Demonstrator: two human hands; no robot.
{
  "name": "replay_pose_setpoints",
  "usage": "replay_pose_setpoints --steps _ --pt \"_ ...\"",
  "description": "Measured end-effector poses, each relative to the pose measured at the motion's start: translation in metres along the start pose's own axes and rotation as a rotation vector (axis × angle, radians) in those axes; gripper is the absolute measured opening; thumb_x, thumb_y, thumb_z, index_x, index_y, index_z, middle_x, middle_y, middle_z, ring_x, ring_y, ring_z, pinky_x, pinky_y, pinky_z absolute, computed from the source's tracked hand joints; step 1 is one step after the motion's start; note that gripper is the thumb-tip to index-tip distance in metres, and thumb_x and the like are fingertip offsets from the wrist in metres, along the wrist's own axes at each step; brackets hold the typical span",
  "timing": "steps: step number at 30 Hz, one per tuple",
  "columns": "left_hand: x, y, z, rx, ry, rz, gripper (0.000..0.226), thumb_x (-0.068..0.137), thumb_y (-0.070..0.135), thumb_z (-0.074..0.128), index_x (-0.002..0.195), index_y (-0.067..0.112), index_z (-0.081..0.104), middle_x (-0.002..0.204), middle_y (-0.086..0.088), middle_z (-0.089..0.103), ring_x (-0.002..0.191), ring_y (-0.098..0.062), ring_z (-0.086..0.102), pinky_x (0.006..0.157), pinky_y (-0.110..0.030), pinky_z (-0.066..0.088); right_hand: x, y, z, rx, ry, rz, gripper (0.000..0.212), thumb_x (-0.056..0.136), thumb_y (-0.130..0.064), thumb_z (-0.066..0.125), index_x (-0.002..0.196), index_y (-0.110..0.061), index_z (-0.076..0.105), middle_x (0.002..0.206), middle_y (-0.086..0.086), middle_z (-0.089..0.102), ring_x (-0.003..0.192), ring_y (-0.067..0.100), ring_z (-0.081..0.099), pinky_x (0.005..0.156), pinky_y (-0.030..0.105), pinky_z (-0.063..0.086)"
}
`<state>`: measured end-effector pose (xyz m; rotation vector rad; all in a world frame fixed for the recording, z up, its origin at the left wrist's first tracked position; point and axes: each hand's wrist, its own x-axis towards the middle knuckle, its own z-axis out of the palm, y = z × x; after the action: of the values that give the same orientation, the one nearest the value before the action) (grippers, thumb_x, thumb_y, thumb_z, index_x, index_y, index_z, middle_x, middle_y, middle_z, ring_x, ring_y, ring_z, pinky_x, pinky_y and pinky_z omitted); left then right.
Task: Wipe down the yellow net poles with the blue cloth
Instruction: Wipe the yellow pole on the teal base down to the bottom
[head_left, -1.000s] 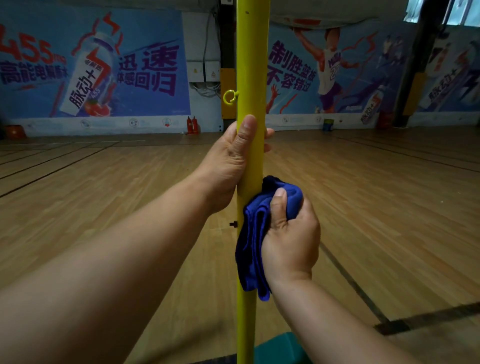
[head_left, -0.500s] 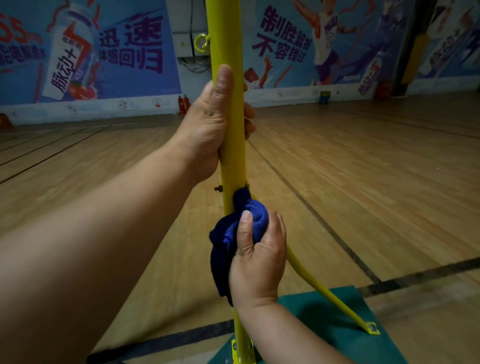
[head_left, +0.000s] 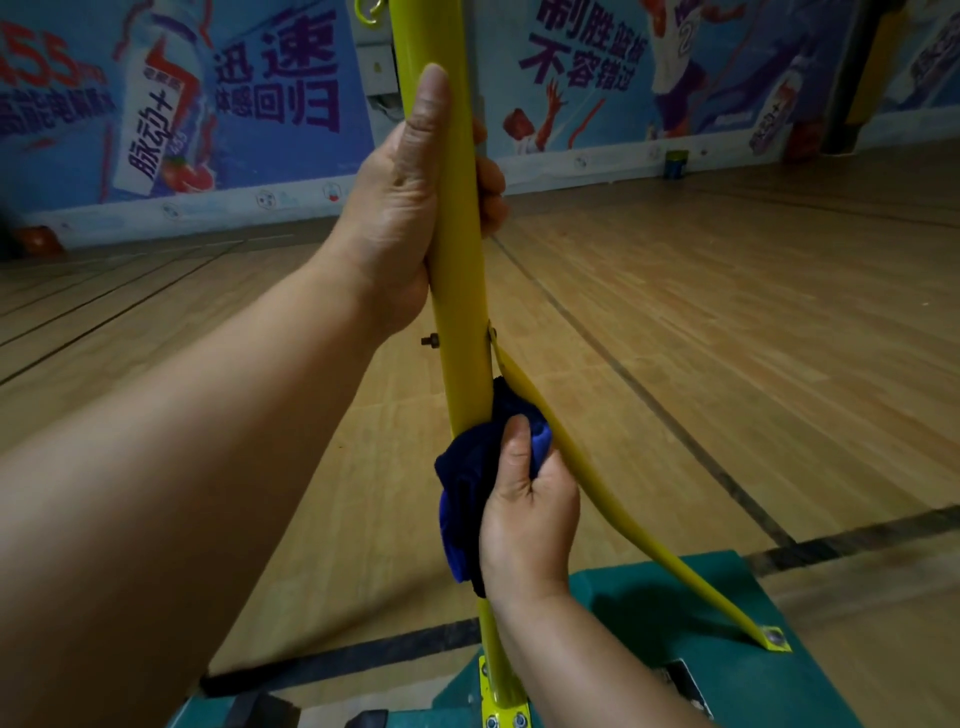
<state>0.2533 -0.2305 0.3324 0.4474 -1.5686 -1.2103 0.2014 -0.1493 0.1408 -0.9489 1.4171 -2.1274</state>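
Yellow net pole was gripped by the left hand, thumb up. Right hand clenched the blue cloth against it, beside the brace.

One yellow pole stands here, with one slanted yellow brace and one green base under it. There is one blue cloth, two hands, left hand and right hand, one small bolt and one yellow ring hook
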Motion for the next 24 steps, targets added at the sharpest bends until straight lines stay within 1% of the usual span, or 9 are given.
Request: replay_pose_setpoints --steps 2,5,6,8,11,15,17,20,24 --pt "0.000 -0.002 0.000 0.002 0.004 0.007 0.041 0.105 0.050 0.041 0.107 0.012 0.056 0.078 -0.004 0.068 0.073 -0.019 0.066 0.075 -0.035 0.057 -0.001 0.004 0.003 -0.021 -0.055 0.012 0.040 0.088 -0.066 0.040 0.094 -0.031 0.061 0.084 -0.008 0.067 0.080 0.005 0.066 0.077 0.024 0.052" --pt "0.001 -0.004 0.000 -0.003 0.008 0.024 0.042 0.103 0.051 0.043 0.108 0.011 0.055 0.078 -0.004 0.069 0.072 -0.019 0.067 0.072 -0.034 0.057 -0.004 0.011 0.007 -0.201 -0.206 -0.096 0.072 0.089 -0.082 0.024 0.135 -0.034 0.052 0.124 -0.010 0.062 0.118 0.009 0.058 0.104 0.040 0.046" --pt "0.000 -0.005 0.000 -0.003 0.007 0.030 0.042 0.102 0.051 0.043 0.109 0.011 0.055 0.078 -0.004 0.069 0.071 -0.019 0.068 0.070 -0.034 0.057 -0.002 0.014 0.006 -0.276 -0.238 -0.153 0.081 0.088 -0.085 0.021 0.144 -0.031 0.044 0.135 -0.010 0.056 0.127 0.010 0.052 0.111 0.041 0.042" --pt "-0.002 -0.010 0.000 0.013 -0.004 0.023 0.043 0.101 0.052 0.044 0.108 0.010 0.054 0.077 -0.005 0.068 0.069 -0.020 0.068 0.069 -0.035 0.057 0.004 0.020 0.002 -0.357 -0.285 -0.235 0.080 0.088 -0.086 0.020 0.149 -0.035 0.033 0.143 -0.013 0.048 0.134 0.008 0.045 0.116 0.036 0.037" --pt "-0.010 -0.024 -0.001 0.059 -0.029 -0.033 0.048 0.099 0.056 0.045 0.098 0.010 0.057 0.074 -0.007 0.067 0.065 -0.022 0.067 0.065 -0.036 0.057 0.015 0.035 -0.010 -0.397 -0.419 -0.222 0.083 0.086 -0.088 0.019 0.153 -0.039 0.025 0.142 -0.012 0.048 0.130 0.009 0.049 0.110 0.033 0.042" --pt "-0.015 -0.031 -0.003 0.036 -0.033 -0.065 0.050 0.097 0.060 0.046 0.089 0.012 0.059 0.071 -0.008 0.065 0.061 -0.022 0.064 0.062 -0.034 0.057 0.021 0.046 -0.019 -0.300 -0.516 0.087 0.102 0.065 -0.104 0.016 0.140 -0.040 0.041 0.124 -0.006 0.063 0.114 0.019 0.062 0.101 0.046 0.050" --pt "-0.016 -0.031 -0.003 0.026 -0.029 -0.069 0.051 0.097 0.061 0.045 0.087 0.013 0.059 0.069 -0.006 0.062 0.058 -0.020 0.061 0.061 -0.034 0.056 0.022 0.046 -0.017 -0.181 -0.500 0.209 0.092 0.071 -0.099 0.025 0.133 -0.037 0.051 0.121 -0.003 0.066 0.113 0.020 0.063 0.103 0.048 0.050" --pt "-0.017 -0.032 -0.001 0.022 -0.011 -0.064 0.052 0.098 0.062 0.044 0.086 0.013 0.059 0.068 -0.005 0.061 0.057 -0.019 0.059 0.060 -0.033 0.055 0.022 0.038 -0.009 0.198 -0.344 0.543 0.062 0.090 -0.072 0.044 0.126 -0.026 0.064 0.121 0.010 0.070 0.109 0.026 0.067 0.099 0.044 0.054" --pt "-0.018 -0.031 0.000 0.014 0.010 -0.054 0.052 0.098 0.061 0.044 0.087 0.013 0.060 0.068 -0.006 0.061 0.057 -0.020 0.059 0.059 -0.033 0.054 0.022 0.029 0.005 0.200 -0.164 0.612 0.038 0.104 -0.056 0.041 0.109 -0.031 0.068 0.108 0.017 0.072 0.098 0.032 0.068 0.093 0.053 0.054"
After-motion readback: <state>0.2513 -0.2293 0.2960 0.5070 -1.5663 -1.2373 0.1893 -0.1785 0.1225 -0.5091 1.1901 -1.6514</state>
